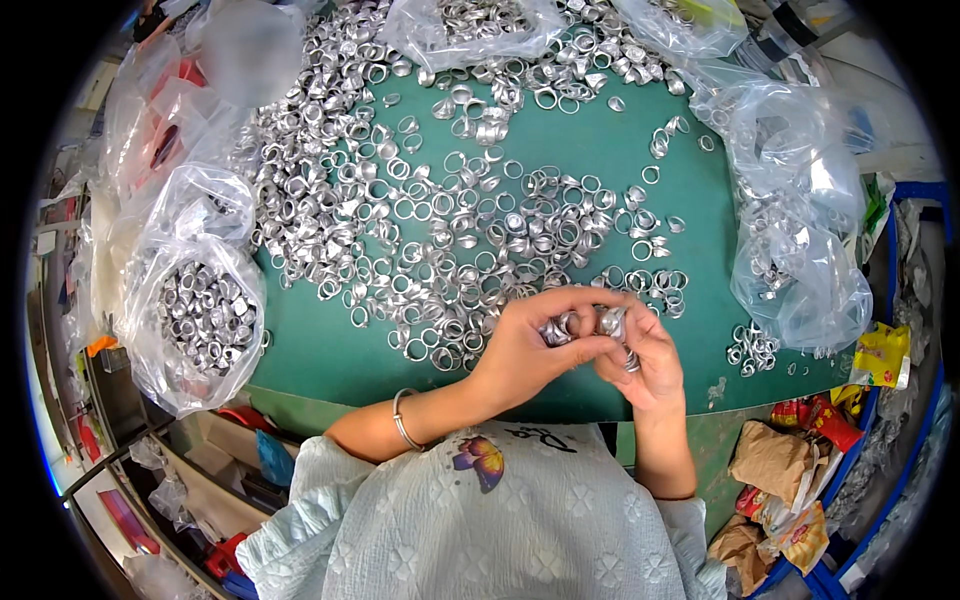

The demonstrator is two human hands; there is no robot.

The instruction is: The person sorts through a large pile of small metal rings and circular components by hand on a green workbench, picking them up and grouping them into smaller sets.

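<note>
Close together over the near edge of the green table (650, 110), both of my hands hold silver-coloured metal rings. My left hand (530, 350) is curled with several rings (562, 327) between its thumb and fingers. Fingers bent inward, my right hand (650, 355) grips more rings (611, 322), and its fingertips meet those of the left. How many rings each hand has is hidden by the fingers. Just beyond the hands spreads a wide heap of loose rings (500, 225), thickest toward the far left.
An open clear plastic bag (250, 290) full of rings stands at the left. Another clear bag (800, 230) with rings lies along the right edge, near a small ring pile (752, 348). More bagged rings (480, 20) sit at the far side. Brown paper bags (775, 460) lie lower right.
</note>
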